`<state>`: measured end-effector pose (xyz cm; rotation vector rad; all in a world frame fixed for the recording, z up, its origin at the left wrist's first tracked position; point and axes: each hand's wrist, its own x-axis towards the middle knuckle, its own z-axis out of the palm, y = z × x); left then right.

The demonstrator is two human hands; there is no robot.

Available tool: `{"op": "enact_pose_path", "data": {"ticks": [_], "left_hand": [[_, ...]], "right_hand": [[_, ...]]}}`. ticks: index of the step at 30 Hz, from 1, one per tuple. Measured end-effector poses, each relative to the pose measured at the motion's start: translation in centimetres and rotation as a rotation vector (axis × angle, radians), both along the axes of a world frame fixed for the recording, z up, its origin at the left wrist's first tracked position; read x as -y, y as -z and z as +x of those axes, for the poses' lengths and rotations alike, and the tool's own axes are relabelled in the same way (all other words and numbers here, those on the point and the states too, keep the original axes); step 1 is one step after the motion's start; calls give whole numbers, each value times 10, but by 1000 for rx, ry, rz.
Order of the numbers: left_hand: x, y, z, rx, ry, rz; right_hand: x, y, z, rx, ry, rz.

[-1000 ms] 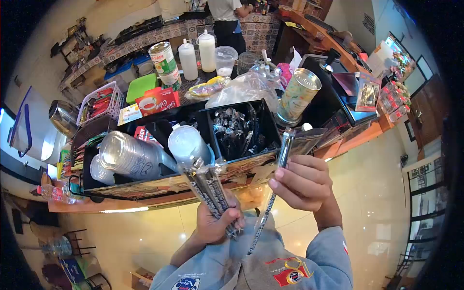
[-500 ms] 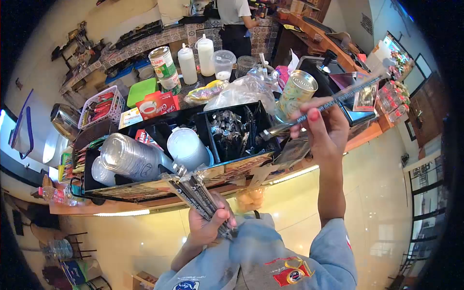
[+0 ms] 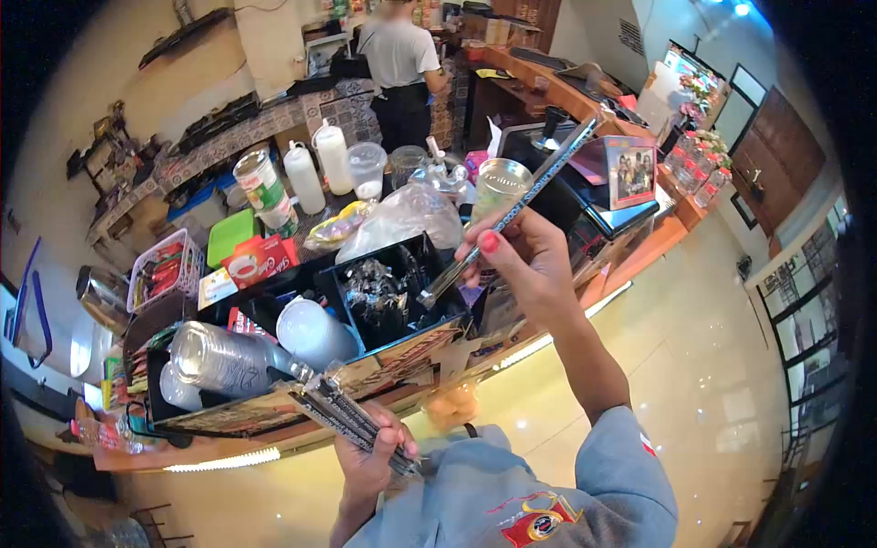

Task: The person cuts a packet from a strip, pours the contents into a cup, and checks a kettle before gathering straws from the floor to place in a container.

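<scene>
My left hand is closed around a bundle of straws in clear printed wrappers, low in front of the black divided box. My right hand pinches a single wrapped straw between thumb and fingers. That straw slants up to the right, its lower end near the box's right compartment. Dark pieces in shiny clear wrapping fill this compartment. Stacked clear plastic cups and a white cup stack lie in the box's left part.
Behind the box stand two white squeeze bottles, a can and a patterned tin. A clear plastic bag sits nearby. A white basket holds red packets. Across the counter, a person stands facing away.
The view has shifted, moving the counter down and left. The straw in my right hand has become steeper, and its lower end is now over the box's right compartment. Both hands keep their hold.
</scene>
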<state>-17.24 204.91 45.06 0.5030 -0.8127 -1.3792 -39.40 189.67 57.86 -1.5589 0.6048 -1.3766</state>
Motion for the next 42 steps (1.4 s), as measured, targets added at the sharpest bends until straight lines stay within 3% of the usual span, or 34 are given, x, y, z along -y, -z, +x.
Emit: {"op": "enact_pose_path", "data": {"ticks": [13, 19, 21, 22, 24, 27, 29, 35, 38, 41, 42], "left_hand": [[7, 1, -5, 56, 6, 17], [5, 5, -2, 74, -26, 12], [4, 2, 2, 76, -33, -7], [2, 1, 4, 78, -54, 0], [-2, 3, 8, 71, -82, 14], [-5, 5, 17, 83, -112, -6], [-5, 10, 19, 91, -116, -18], [-6, 7, 18, 105, -46, 1], [-6, 13, 17, 156, -16, -61], [-4, 2, 8, 126, 5, -45], [-6, -1, 7, 93, 34, 65]], "right_hand": [[0, 0, -10, -166, -13, -131], [-4, -15, -11, -119, 263, -235], [-5, -37, -28, -478, 571, -398], [-5, -50, -37, -594, 559, -561], [-20, -77, -53, -896, 486, -509], [-26, -98, -64, -1190, 537, -765], [-23, -112, -62, -1403, 624, -1134], [-28, -108, -9, -1464, 447, -1290], [-19, -85, 11, -1451, 133, -1262], [-5, -57, 29, -1230, -111, -1243], [-4, -55, 32, -1136, -133, -1223]]}}
